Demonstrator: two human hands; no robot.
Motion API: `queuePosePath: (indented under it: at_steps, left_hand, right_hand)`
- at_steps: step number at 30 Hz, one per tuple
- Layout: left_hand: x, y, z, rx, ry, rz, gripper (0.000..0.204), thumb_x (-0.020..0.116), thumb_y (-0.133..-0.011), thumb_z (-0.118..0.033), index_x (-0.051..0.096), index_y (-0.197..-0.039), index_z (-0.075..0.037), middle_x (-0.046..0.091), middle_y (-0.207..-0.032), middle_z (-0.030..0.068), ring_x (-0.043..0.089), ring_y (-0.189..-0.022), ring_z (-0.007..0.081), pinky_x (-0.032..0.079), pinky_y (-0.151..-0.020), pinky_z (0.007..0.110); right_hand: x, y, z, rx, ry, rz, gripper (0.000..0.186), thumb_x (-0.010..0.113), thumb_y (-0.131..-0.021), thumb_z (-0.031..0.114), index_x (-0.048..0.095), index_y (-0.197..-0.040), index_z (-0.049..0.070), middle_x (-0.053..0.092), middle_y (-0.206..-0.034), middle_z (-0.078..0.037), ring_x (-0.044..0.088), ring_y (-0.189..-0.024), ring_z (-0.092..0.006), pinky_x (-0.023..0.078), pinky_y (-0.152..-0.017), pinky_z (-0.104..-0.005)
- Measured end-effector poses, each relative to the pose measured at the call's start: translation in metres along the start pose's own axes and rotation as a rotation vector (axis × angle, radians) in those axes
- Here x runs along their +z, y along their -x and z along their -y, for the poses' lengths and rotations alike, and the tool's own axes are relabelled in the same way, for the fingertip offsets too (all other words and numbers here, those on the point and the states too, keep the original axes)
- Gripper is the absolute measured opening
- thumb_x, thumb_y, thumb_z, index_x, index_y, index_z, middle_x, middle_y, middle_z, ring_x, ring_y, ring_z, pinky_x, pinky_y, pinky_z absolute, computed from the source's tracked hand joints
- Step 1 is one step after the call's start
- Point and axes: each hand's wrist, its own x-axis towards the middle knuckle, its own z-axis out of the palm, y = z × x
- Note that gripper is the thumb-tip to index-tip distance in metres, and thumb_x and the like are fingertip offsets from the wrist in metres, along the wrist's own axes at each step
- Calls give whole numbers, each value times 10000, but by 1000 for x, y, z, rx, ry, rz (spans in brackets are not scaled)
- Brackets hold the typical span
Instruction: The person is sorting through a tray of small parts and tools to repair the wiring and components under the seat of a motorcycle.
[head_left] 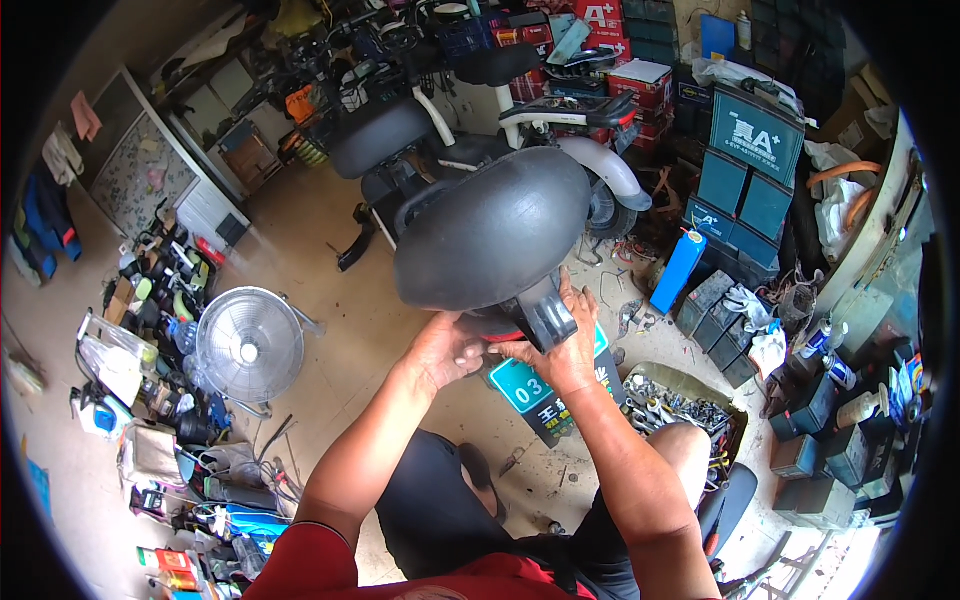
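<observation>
Seat (495, 235) is sitting in my view, black, rounded, my left hand (447, 350) is half curling under its near edge, my right hand (568, 358) is cupping a black bracket (548, 315) there, whether either is gripping I cannot tell, turquoise plate (520, 385) showing below

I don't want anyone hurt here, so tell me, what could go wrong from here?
The left hand and right hand are close against the black seat, which hides part of its underside, so skin could get pinched. The edge of the number plate might scrape the right hand. The right knee appears close to loose tools and could bump them.
</observation>
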Motion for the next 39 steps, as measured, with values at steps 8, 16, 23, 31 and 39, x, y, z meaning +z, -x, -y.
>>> queuePosePath:
  at_steps: [8,16,23,31,39]
  left_hand:
    - [2,1,-1,-9,-31,-23,536,801,-853,-496,600,-1092,-60,701,-917,116,443,-516,104,347,-422,215]
    - [1,-2,-1,-49,-18,-36,569,806,-840,-525,603,-1083,-52,699,-916,123,434,-520,104,335,-411,213]
    - [-1,-2,-1,-65,-15,-26,566,804,-841,-527,604,-1067,-48,701,-916,129,434,-521,110,339,-413,212]
    - [2,2,-3,-46,-39,-37,528,787,-871,-494,581,-1094,-62,695,-920,122,428,-516,97,337,-417,209]
    - [-2,-3,2,13,-17,-24,470,763,-897,-457,589,-1087,-64,684,-904,103,434,-518,95,344,-433,212]
  right_hand:
    - [-2,0,1,10,0,10,1139,880,-479,709,606,-1395,90,473,-1515,-282,436,-1414,-454,274,-1209,-589]
    - [-3,0,0,3,10,19,1125,876,-498,707,603,-1405,100,461,-1522,-290,421,-1422,-465,270,-1211,-591]
    - [-5,-1,2,14,4,36,1141,887,-484,697,594,-1408,93,483,-1508,-281,428,-1414,-467,270,-1215,-579]
    - [-3,1,2,18,-9,2,1147,909,-468,669,592,-1406,91,498,-1505,-255,433,-1410,-463,271,-1218,-572]
    - [-2,-1,2,4,-16,11,1129,905,-477,659,592,-1402,91,508,-1494,-250,449,-1412,-426,272,-1212,-583]
